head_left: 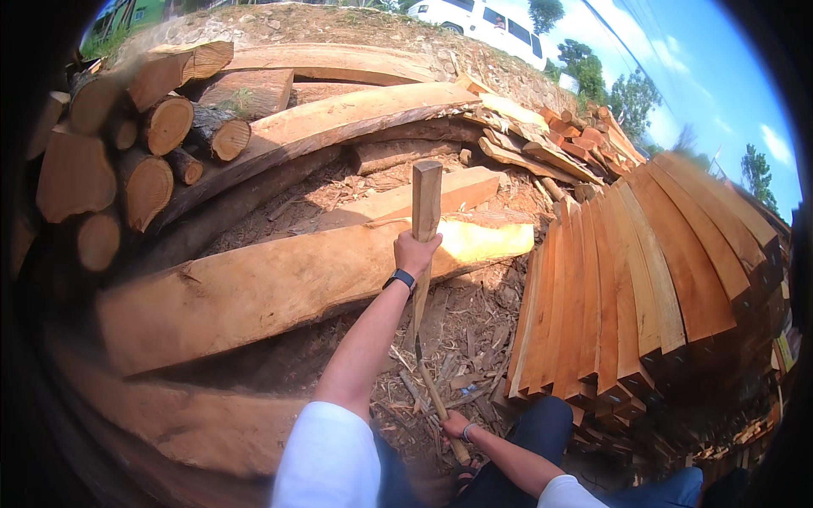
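My left hand (415, 252) is wrapped round an upright squared wooden stake (426, 199), just below its thick top end. Below my grip the stake narrows to a thinner, rough-cut lower part. Lower and to the right, my right hand (455, 423) is closed on a long wooden-handled tool (436, 398). The handle slants up toward the stake's lower end and finishes in a narrow dark part, perhaps a blade; its exact kind I cannot make out. Behind the stake lies a thick sawn slab (254, 288), its right end brightly sunlit.
Cut logs (148, 186) are piled at the left. Stacked planks (627, 271) fan out close on my right. Another slab (203, 423) lies at lower left. Wood chips (474, 339) litter the ground. A white van (483, 25) stands above the far bank.
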Motion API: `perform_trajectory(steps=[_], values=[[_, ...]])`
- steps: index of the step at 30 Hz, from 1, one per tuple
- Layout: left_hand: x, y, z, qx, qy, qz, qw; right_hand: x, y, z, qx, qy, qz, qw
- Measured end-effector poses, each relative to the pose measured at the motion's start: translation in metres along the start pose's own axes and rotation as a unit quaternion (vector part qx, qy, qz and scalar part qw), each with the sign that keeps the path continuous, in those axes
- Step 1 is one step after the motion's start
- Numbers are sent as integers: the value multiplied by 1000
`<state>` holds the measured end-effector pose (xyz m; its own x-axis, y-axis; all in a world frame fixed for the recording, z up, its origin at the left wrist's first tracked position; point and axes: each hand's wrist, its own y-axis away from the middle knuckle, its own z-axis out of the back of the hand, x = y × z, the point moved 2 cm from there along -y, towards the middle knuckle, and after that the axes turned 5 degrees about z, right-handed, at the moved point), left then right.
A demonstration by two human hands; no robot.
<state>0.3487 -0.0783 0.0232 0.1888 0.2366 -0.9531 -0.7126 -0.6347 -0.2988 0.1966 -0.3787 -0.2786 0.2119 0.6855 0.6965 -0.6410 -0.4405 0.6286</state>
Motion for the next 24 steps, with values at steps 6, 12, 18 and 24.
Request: perform_trajectory(steps=[6,12,18,24], values=[[0,10,-33,-19,40,-31,999,21,25,7,1,15,4,1000],[-5,23,-59,57,20,-38,997,-11,28,11,-11,-58,9,998],[1,24,-53,99,54,-47,992,2,30,12,-6,-87,5,996],[-6,36,-47,93,57,-58,992,-7,10,12,18,-112,17,993]])
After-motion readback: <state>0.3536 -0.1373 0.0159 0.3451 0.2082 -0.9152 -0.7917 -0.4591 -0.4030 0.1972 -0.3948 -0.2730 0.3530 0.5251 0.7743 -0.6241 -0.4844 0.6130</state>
